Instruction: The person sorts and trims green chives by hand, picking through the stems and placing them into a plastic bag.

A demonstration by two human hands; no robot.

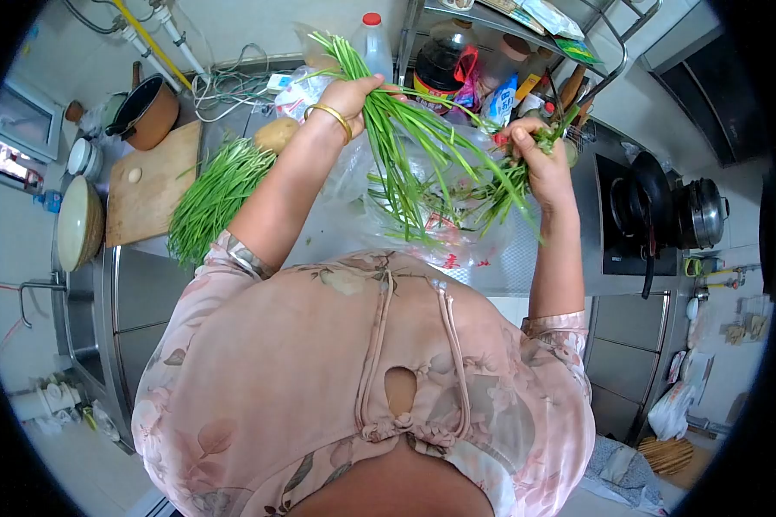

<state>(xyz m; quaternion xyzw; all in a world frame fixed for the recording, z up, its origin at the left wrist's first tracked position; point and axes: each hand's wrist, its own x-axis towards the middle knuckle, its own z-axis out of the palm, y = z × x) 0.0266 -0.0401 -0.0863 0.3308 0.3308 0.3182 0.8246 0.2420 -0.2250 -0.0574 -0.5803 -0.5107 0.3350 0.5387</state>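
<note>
Two hands up over the bench | my left hand has fingers clamped on a chive bunch, tips hanging free for sorting | right hand pinches stray stalks apart above the bag | sorted pile lies beside the board

Steel counter with cabinet doors below. Wooden cutting board near its left end, brown pot at the back left corner. Black stove at the right end. Wire shelf above. Pale wall with pipes. Daylight.
</note>
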